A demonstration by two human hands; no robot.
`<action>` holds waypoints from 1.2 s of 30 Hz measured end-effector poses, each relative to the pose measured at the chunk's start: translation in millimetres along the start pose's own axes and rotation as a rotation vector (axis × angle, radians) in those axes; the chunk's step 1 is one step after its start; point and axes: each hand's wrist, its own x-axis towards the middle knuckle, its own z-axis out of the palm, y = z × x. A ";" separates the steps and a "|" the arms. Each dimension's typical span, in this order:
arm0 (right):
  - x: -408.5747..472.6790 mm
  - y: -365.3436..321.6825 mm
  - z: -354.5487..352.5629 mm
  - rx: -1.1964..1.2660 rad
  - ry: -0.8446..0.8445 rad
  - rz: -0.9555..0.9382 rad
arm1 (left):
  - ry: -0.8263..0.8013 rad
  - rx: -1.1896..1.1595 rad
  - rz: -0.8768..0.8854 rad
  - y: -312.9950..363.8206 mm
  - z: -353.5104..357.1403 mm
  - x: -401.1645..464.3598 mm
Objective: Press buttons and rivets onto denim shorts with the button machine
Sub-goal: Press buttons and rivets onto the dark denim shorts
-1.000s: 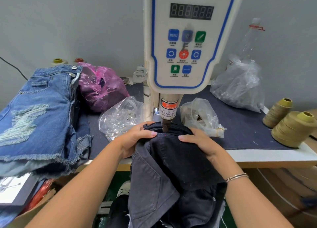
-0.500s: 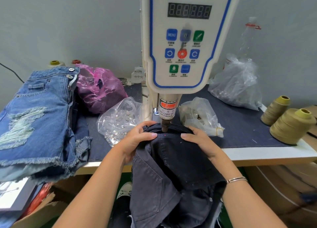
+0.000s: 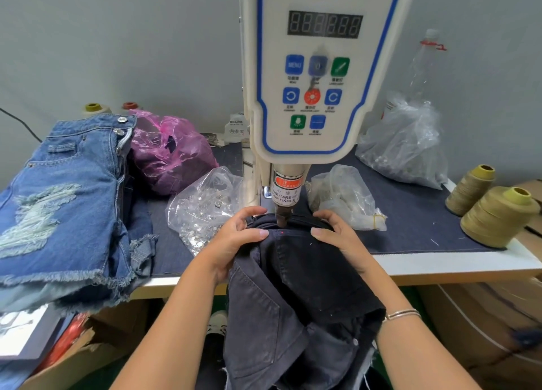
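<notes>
Head view: we pinch the dark denim shorts (image 3: 296, 272) with left hand (image 3: 234, 240) and right hand (image 3: 340, 237), either side of the punch (image 3: 284, 215), waistband running crosswise between them.

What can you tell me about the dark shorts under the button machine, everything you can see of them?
The dark shorts are charcoal-black denim with stitched seams, a back pocket showing and frayed hems at the bottom. They are bunched at the waistband, which sits under the machine's press head, and the rest hangs down off the table edge. A small red light dot lies on the cloth just below the head. The left hand and the right hand grip the band on either side of the head.
</notes>
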 end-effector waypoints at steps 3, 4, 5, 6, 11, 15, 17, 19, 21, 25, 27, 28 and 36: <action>0.1 0.7 -0.4 0.013 0.004 -0.007 | 0.002 -0.003 -0.001 1.3 2.3 -0.7; 0.2 0.8 -0.6 0.012 0.000 -0.009 | 0.005 -0.004 0.000 1.6 3.1 -1.1; 0.5 1.0 -0.9 0.012 -0.003 -0.011 | 0.009 -0.006 0.002 1.5 3.7 -1.3; 0.6 1.1 -1.1 0.013 -0.007 -0.010 | 0.012 -0.007 0.004 1.5 4.0 -1.5; 1.2 1.3 -0.8 0.016 -0.020 -0.009 | 0.020 -0.010 0.009 1.0 3.0 -1.4; 1.4 1.7 -0.8 0.054 -0.031 0.000 | 0.010 -0.004 0.006 1.0 2.4 -1.1; 2.0 1.8 -1.0 0.065 -0.037 0.010 | 0.011 -0.004 0.005 1.3 2.1 -0.9; 2.3 1.9 -0.9 0.060 -0.037 0.014 | 0.009 -0.005 0.004 1.3 2.2 -1.0; 2.3 2.9 -1.3 0.079 -0.030 0.020 | 0.012 -0.015 0.006 0.7 1.9 -1.1; 2.1 2.8 -0.8 0.100 -0.027 0.022 | 0.003 -0.018 -0.002 0.9 0.8 -0.7; 1.9 2.2 -0.5 0.106 -0.031 0.022 | 0.003 -0.012 -0.003 0.9 0.7 -0.6; 1.9 1.9 -0.4 0.107 -0.031 0.022 | 0.005 -0.009 -0.003 1.0 0.6 -0.4; 1.7 1.4 -0.3 0.122 -0.037 0.032 | -0.004 -0.009 -0.009 1.5 0.0 -0.2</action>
